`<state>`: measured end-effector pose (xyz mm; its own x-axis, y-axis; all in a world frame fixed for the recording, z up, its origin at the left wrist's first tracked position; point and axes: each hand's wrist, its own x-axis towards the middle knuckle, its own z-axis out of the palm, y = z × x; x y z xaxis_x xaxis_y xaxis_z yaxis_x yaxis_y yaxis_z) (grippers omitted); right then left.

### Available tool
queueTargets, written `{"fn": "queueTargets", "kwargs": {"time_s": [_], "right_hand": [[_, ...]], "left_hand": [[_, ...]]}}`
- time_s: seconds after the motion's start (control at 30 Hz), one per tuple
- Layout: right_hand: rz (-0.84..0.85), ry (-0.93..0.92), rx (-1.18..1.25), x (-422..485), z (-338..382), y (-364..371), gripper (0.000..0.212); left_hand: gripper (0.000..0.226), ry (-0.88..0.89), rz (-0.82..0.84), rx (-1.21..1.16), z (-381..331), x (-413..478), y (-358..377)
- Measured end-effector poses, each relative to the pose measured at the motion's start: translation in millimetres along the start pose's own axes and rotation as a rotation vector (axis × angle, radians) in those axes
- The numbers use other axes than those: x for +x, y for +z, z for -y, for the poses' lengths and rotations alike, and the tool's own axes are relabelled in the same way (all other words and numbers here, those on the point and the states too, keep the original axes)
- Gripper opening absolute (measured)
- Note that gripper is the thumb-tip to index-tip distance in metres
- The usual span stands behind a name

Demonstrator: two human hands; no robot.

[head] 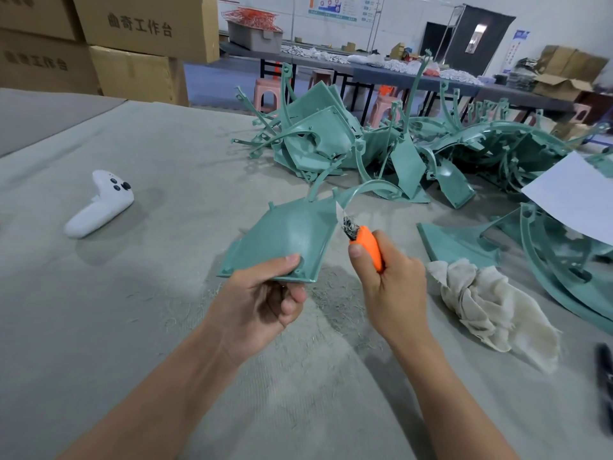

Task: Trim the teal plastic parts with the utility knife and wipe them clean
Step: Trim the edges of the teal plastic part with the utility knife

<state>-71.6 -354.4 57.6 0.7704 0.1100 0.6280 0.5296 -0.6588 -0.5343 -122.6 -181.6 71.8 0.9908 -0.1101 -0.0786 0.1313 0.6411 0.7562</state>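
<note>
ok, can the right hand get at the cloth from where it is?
Probably yes. The cloth lies just right of the right hand, with nothing between them. But that hand grips the utility knife, so it isn't free to grab.

Bare table (149, 293) leftward; teal pile (381, 151) ahead, rag (491, 303) right.

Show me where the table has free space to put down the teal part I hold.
The table is bare between the white controller and the pile of teal parts, and also near you, left of the left hand. The right side is crowded: the cloth, flat teal parts and a white sheet lie there.
</note>
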Motion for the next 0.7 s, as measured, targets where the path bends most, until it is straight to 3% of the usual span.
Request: {"fn": "queueTargets", "kwargs": {"time_s": [0.3,0.5,0.7], "right_hand": [[-0.149,0.148,-0.014,15.9,-19.7,-4.7,0.046],[-0.037,0.020,0.134,5.3,-12.7,-0.2,0.041],[0.053,-0.053,0.093,-1.1,0.3,2.6,0.040]], "left_hand": [[0.022,-0.008,0.047,0.109,6.0,-2.3,-1.2],[0.018,0.019,0.021,0.075,5.2,0.7,1.5],[0.013,0.028,0.008,-0.005,1.4,2.8,-0.2]]}}
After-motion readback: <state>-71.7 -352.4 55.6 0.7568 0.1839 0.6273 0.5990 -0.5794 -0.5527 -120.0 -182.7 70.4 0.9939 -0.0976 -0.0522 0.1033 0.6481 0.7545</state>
